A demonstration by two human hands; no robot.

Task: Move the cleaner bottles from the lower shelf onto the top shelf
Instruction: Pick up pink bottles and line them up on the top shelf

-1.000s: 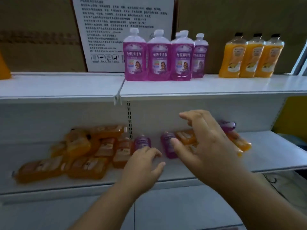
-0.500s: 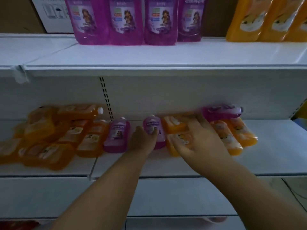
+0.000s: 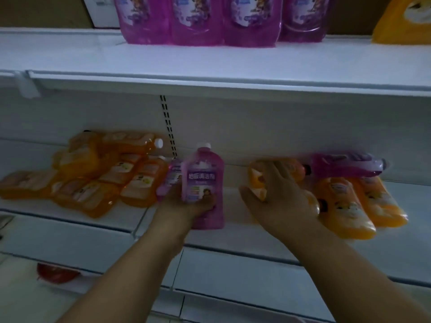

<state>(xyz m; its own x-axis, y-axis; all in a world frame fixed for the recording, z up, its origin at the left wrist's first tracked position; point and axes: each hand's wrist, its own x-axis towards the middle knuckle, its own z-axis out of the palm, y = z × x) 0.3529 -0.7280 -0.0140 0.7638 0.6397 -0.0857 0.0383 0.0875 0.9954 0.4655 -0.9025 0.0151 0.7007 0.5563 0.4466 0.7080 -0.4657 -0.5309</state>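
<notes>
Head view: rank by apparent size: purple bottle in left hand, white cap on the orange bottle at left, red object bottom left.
1. purple bottle
2. red object, partly hidden
3. white cap

Both my arms reach forward, bare forearms angled inward. My left hand (image 3: 186,206) has its grip curled round the lower part of a purple bottle (image 3: 202,180), holding it upright, while my right hand (image 3: 277,194) is spread palm-down, fingers (image 3: 275,170) extended forward.

Top-shelf purple bottles (image 3: 198,19) cropped above.
</notes>
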